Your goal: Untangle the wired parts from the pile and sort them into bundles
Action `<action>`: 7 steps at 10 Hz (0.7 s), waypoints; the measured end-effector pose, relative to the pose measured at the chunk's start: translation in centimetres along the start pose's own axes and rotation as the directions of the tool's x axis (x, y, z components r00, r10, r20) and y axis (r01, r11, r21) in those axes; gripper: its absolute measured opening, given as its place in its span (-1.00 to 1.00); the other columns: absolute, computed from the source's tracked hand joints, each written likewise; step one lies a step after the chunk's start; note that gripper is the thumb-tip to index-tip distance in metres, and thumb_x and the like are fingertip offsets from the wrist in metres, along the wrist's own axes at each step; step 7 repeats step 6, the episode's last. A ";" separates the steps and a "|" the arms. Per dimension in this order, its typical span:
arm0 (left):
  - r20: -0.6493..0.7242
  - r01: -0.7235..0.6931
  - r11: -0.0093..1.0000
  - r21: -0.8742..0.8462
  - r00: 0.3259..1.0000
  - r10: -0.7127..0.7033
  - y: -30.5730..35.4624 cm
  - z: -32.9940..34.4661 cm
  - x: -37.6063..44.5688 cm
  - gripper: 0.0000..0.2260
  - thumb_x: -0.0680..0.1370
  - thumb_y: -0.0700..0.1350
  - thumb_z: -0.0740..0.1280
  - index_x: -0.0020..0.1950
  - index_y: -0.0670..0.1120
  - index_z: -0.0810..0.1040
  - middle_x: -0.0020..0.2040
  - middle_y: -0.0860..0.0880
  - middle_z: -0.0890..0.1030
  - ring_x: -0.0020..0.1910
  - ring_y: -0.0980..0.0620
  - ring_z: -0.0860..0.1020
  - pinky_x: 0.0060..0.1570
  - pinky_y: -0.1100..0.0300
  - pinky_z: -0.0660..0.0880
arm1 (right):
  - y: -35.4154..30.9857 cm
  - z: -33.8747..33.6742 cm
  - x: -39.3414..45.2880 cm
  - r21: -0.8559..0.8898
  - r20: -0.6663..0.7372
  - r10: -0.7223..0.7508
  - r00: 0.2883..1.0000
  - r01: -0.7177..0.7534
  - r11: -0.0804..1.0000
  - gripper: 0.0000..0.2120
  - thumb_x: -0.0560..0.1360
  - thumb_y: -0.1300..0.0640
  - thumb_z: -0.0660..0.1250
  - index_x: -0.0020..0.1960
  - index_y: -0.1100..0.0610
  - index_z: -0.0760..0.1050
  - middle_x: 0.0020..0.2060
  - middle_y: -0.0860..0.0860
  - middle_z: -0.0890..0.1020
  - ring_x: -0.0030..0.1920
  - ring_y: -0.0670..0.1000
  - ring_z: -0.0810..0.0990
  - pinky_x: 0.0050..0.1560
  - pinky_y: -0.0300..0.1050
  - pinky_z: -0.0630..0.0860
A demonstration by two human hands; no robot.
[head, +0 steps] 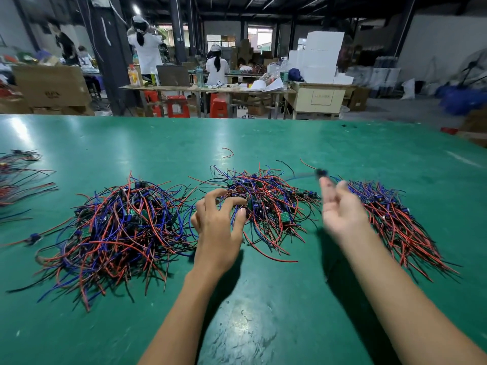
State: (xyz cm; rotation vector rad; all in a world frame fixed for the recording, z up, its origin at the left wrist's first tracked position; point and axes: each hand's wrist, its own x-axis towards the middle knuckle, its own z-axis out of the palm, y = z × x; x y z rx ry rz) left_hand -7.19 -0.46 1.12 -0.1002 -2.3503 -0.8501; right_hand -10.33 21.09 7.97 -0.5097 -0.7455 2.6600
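Observation:
Three heaps of red, blue and black wired parts with small green boards lie on the green table (263, 299). The large tangled pile (118, 225) is at the left and a smaller tangled pile (266, 201) is in the middle. At the right is a bundle (390, 217) whose wires run the same way. My left hand (218, 222) is over the middle pile's left edge, its curled fingers and thumb closed round some wires. My right hand (340, 209) is blurred between the middle pile and the bundle, fingers straight and apart. A blurred black wired part (320, 173) is just past its fingertips.
More wired parts (18, 177) lie at the table's far left edge, and one loose part (33, 237) is beside the big pile. A stray red wire (228, 152) lies behind the middle pile. Beyond the table are workbenches, red stools, cartons and several people.

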 end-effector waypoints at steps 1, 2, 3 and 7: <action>0.017 0.024 1.000 -0.020 1.000 -0.023 0.0 0.1 0.0 -0.86 0.62 -0.04 0.32 0.13 0.14 0.60 0.30 0.05 0.36 0.30 0.09 0.18 0.12 0.15 0.05 | -4.4 1.1 2.1 0.153 -0.122 -0.033 0.992 0.052 0.987 -0.73 0.71 0.34 0.07 -0.12 0.33 0.42 0.03 0.26 0.63 0.42 0.15 0.48 0.32 -0.28 0.41; 0.064 0.010 1.000 -0.022 0.998 -0.009 0.2 0.4 -0.2 -0.86 0.61 -0.06 0.33 0.11 0.14 0.61 0.31 0.04 0.36 0.29 0.10 0.18 0.07 0.21 0.01 | -6.0 -1.9 2.9 -0.532 -0.184 -0.220 0.958 0.091 0.842 -0.63 0.71 0.20 0.09 0.06 0.51 0.48 0.11 0.43 0.59 0.17 0.36 0.57 0.02 0.05 0.50; 0.110 0.006 1.000 -0.009 0.994 -0.005 0.1 0.7 -0.4 -0.87 0.62 -0.05 0.31 0.09 0.15 0.61 0.32 0.04 0.36 0.30 0.11 0.16 0.07 0.22 0.00 | -4.8 -5.2 2.1 -0.769 -0.134 -0.231 0.964 0.046 0.638 -0.61 0.72 0.19 0.06 0.07 0.53 0.46 0.02 0.46 0.56 0.08 0.43 0.54 0.08 0.19 0.45; 0.074 0.029 0.999 -0.043 0.997 -0.026 0.2 0.5 -0.3 -0.86 0.59 -0.10 0.35 0.04 0.15 0.64 0.28 0.05 0.40 0.29 0.07 0.23 0.09 0.20 0.05 | -2.9 -0.9 -0.1 0.181 -0.107 0.110 0.988 -0.089 0.979 -0.71 0.67 0.37 0.17 0.38 0.32 0.41 0.27 0.25 0.52 0.13 0.01 0.61 0.02 -0.39 0.58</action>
